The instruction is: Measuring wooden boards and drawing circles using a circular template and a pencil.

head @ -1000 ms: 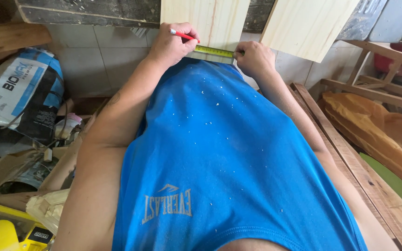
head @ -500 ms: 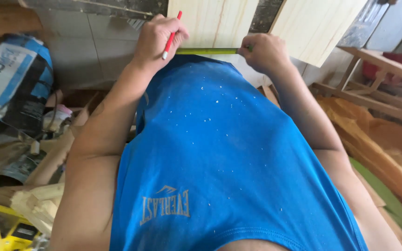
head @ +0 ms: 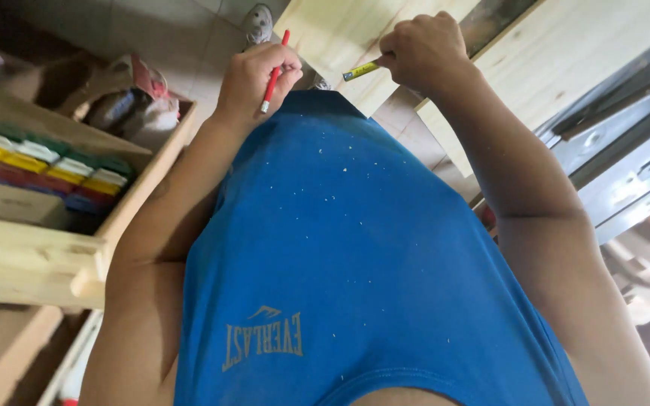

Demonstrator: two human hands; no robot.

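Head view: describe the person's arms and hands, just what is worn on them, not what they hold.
Both arms are bare from shoulder to wrist: the blue top is sleeveless, flecked with pale specks, with a grey printed mark low on the front. The left hand and right hand wear no gloves. No watch, band or ring shows on wrists or fingers in this view.

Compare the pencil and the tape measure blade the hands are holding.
The pencil is red and round; the tape is yellow and flat. The pencil stands steeply in the left hand; the tape lies nearly level, sticking out of the right hand. Both are slim and held over the pale wood board.
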